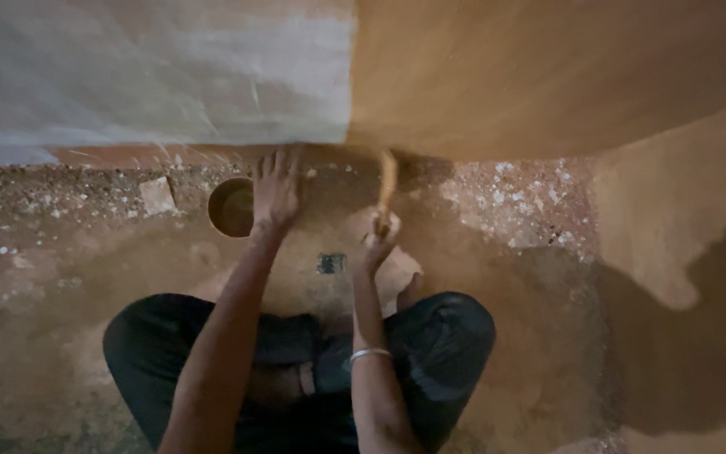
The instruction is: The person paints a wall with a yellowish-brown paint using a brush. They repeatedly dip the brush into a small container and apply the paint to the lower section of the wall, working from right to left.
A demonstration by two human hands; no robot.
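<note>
Head view: the person squats on a dusty earthen floor [69, 277], dark-trousered knees spread, both arms reaching toward the foot of the wall. The left hand [276, 192] lies flat and open, fingers spread, pressed on the ground where floor meets wall; it holds nothing. Just to its left, almost touching the wrist side, sits a small round bowl [230, 207] with a dim, brownish inside; its contents cannot be made out. The right hand [380, 238], a pale bangle [370, 354] on that forearm, is closed round the lower end of a brush-like stick [387, 181], whose upper end is blurred with motion against the base of the tan wall [548, 76]. Left of the corner seam the wall is whitish [153, 76]. A pale flat chip [158, 195] lies near the bowl, white specks are scattered along the wall's foot, and a small dark patch [330, 263] shows between the forearms.

As a judgement: the bowl stands so close to the left hand that a sideways shift could tip it; the fast stroke could fling grit about, and the dim light could hide missed spots
</note>
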